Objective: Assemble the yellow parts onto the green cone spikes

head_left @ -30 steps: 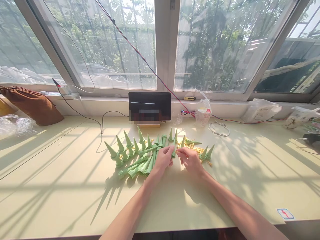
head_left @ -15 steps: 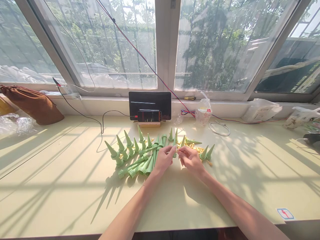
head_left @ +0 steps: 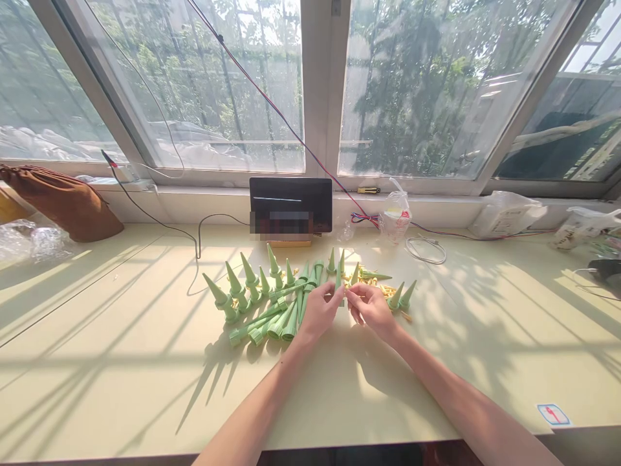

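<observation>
Left hand grips 1 green plastic spike point-up between both hands, right hand pinches its fingertips close beside, any load too small to tell, and steady support should suit such fine fingerwork!

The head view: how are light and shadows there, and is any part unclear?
Head view: bright, hazy daylight through the windows; head view: green cones casting long shadows toward the lower left of the table; head view: pixelation over part of the dark screen.
</observation>
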Demonstrator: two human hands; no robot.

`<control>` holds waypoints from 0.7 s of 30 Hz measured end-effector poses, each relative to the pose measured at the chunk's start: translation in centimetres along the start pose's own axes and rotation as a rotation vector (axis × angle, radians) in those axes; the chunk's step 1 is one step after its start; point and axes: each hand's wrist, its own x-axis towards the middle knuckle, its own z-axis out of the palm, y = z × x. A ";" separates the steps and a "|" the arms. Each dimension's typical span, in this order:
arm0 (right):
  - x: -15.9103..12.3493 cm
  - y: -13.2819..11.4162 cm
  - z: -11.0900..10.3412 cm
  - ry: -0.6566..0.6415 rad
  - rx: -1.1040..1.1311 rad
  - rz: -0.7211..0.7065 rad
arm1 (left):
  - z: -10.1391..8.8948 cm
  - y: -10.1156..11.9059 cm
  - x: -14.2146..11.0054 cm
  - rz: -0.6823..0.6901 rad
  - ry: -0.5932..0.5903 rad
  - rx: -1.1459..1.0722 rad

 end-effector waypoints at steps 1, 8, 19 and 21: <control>0.0 -0.1 0.0 0.001 -0.001 0.006 | 0.1 -0.1 0.0 -0.001 0.000 0.001; -0.2 -0.7 0.0 -0.002 -0.008 0.043 | 0.2 -0.3 0.0 0.035 0.016 0.013; -0.1 -0.9 -0.3 -0.044 0.013 0.064 | 0.2 -0.3 -0.1 0.091 0.036 0.132; -0.1 -1.0 -0.2 -0.040 0.031 0.067 | 0.2 -0.3 -0.1 0.100 0.039 0.147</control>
